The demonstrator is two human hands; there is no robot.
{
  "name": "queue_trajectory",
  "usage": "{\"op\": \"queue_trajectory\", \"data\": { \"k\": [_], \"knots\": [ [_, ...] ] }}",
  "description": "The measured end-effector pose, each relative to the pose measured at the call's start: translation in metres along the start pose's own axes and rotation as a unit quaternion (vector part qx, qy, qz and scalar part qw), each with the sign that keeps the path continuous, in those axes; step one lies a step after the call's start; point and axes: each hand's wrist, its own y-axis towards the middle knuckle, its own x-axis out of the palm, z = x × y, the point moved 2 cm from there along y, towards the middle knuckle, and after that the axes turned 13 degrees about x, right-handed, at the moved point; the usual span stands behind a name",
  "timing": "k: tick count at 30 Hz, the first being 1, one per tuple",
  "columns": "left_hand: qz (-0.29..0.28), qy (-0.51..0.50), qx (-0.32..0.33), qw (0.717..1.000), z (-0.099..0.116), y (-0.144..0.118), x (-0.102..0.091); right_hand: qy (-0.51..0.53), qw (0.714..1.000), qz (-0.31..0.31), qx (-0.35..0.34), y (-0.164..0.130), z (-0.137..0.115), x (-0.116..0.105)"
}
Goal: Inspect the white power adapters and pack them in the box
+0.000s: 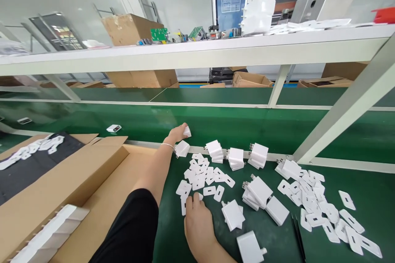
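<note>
Tweezers (298, 236) between an adapter (277, 210) (left) and plates (331, 212)

At six o'clock, the right hand (199, 224) hides its finger pads and part of a white plate (200, 197); its grip cannot be determined. Just off centre toward eight o'clock, the left hand (177, 133) partly covers a white block (187, 132). Cut by the lower edge: black tweezers (298, 234) (half past four), white adapter (249, 247) (five), row of adapters (52, 234) (eight). Red object (384, 15) (two): cut by the right edge. Blue panel (231, 3) (toward one): print illegibly small.
</note>
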Motion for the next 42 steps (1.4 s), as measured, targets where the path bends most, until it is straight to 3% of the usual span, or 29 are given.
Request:
{"op": "queue_trajectory", "data": {
  "k": [5, 9, 11, 14, 18, 24, 26, 28, 31, 37, 42],
  "knots": [
    [0.059, 0.027, -0.001, 0.998, 0.014, -0.033, -0.037, -0.022, 1.000, -0.006, 0.008, 0.002, 0.002, -0.004],
    [0.089, 0.043, 0.014, 0.995, 0.025, -0.102, -0.051, -0.026, 1.000, -0.003, 0.014, 0.002, 0.001, -0.010],
    [0.071, 0.046, 0.034, 0.996, 0.036, -0.143, -0.042, -0.023, 1.000, -0.001, 0.015, 0.001, 0.000, -0.013],
    [0.042, 0.057, 0.049, 0.996, 0.054, -0.193, -0.013, -0.023, 1.000, 0.000, 0.017, -0.001, 0.000, -0.017],
    [0.036, 0.069, 0.047, 0.996, 0.068, -0.223, 0.018, -0.027, 0.999, -0.003, 0.026, -0.004, -0.001, -0.023],
    [0.115, 0.045, 0.092, 0.988, 0.077, -0.255, 0.009, -0.026, 0.999, -0.009, 0.042, -0.021, 0.001, -0.032],
    [0.163, -0.058, 0.138, 0.975, 0.086, -0.274, 0.003, -0.024, 0.999, -0.010, 0.047, -0.034, 0.004, -0.033],
    [0.203, -0.199, 0.187, 0.940, 0.099, -0.295, -0.002, -0.022, 0.999, -0.008, 0.045, -0.049, 0.008, -0.034],
    [0.216, -0.323, 0.230, 0.892, 0.121, -0.324, -0.009, -0.017, 0.999, -0.003, 0.032, -0.072, 0.018, -0.032],
    [0.213, -0.359, 0.309, 0.854, 0.154, -0.362, -0.020, 0.025, 0.985, 0.160, -0.063, -0.108, 0.048, -0.024],
    [0.215, -0.372, 0.333, 0.839, 0.163, -0.372, -0.017, 0.042, 0.980, 0.161, -0.112, -0.135, 0.067, -0.020]
  ]
}}
